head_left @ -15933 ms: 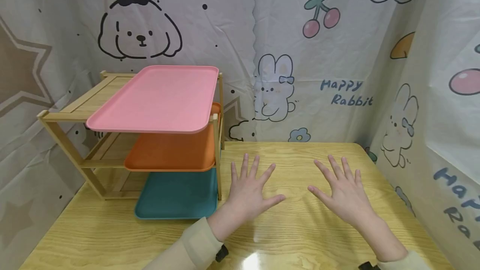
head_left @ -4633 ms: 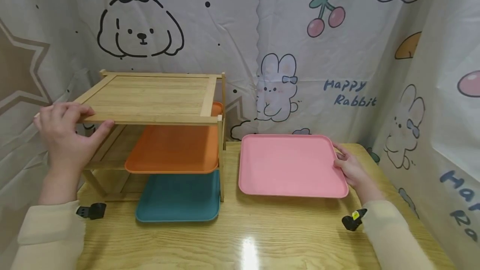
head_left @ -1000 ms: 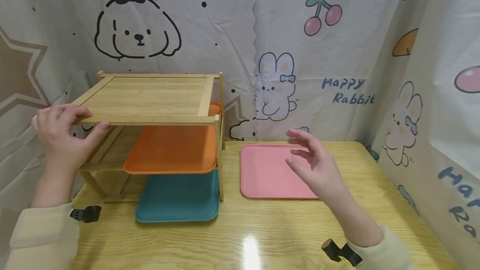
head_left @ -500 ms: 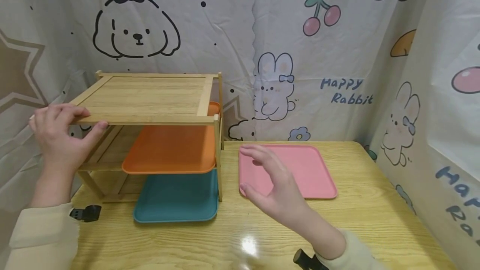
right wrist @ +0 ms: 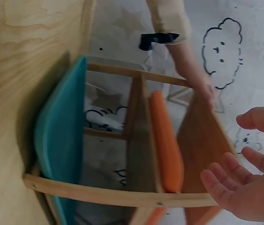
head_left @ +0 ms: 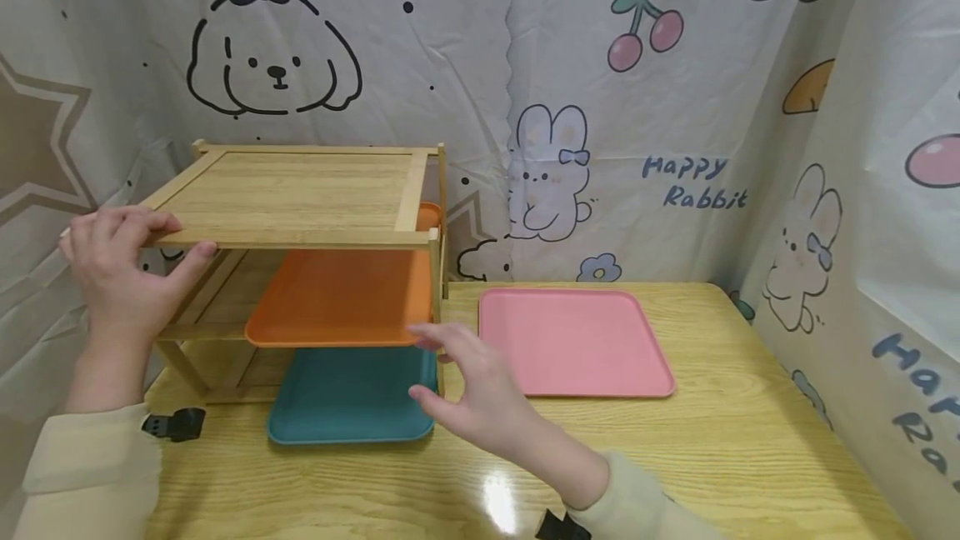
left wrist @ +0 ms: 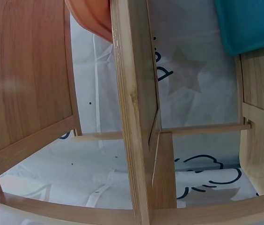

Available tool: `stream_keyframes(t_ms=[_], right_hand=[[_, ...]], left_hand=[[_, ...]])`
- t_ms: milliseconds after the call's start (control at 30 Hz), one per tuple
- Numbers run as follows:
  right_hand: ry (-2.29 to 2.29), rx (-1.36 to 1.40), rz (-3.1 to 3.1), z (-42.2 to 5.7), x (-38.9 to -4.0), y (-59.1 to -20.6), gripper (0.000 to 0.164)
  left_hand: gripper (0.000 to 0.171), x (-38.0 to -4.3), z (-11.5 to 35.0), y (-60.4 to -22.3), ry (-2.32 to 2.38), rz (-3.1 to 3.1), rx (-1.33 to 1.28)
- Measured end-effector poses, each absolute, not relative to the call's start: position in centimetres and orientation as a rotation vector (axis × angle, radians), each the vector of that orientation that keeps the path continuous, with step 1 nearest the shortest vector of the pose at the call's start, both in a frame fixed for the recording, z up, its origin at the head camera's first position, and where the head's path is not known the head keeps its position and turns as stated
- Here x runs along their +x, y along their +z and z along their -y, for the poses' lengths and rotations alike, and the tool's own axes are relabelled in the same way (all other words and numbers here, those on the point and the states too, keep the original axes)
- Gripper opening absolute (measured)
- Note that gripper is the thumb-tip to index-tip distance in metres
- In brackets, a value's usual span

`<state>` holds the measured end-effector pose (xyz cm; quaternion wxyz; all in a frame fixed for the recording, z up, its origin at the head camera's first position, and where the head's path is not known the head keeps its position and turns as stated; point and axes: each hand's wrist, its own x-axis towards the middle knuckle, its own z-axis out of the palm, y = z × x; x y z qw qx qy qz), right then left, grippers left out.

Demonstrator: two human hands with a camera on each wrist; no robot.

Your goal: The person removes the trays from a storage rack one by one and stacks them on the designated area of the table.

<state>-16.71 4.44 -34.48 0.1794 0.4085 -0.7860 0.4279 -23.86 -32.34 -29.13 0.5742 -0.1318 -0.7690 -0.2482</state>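
Note:
A three-tier wooden rack (head_left: 288,194) stands at the left of the table. My left hand (head_left: 120,277) grips its top shelf at the front left corner, thumb against the front edge. An orange tray (head_left: 341,298) lies on the middle tier, jutting out at the front. Below it, a teal tray (head_left: 348,398) pokes out of the bottom tier. In front of the rack's right post hovers my right hand (head_left: 480,394), fingers loosely bent and holding nothing. The right wrist view shows that hand (right wrist: 256,185) apart from the orange tray (right wrist: 165,145).
A pink tray (head_left: 577,344) lies flat on the wooden table (head_left: 735,423), right of the rack. A printed cloth (head_left: 465,48) hangs behind and along both sides. The rack's front right post (head_left: 437,298) rises beside the orange tray.
The pink tray has gone from the rack's top to the table. My right hand let go of it and moved left to the rack. My left hand came onto the rack and stays there.

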Motion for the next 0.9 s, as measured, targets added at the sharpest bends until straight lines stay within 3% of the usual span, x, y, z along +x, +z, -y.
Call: stream_keyframes(t_ms=[467,900], right_hand=[[1.336,1.021,2.448,-1.3,-18.7,-37.2,0.048],[1.244,0.904,2.462,0.0,-19.3,-36.8,0.028]], left_hand=[[0.086,-24.0,32.2,-29.0,-0.592,1.782,-0.306],[0.084,-24.1,32.5,-29.3,-0.582,1.794,-0.305]])
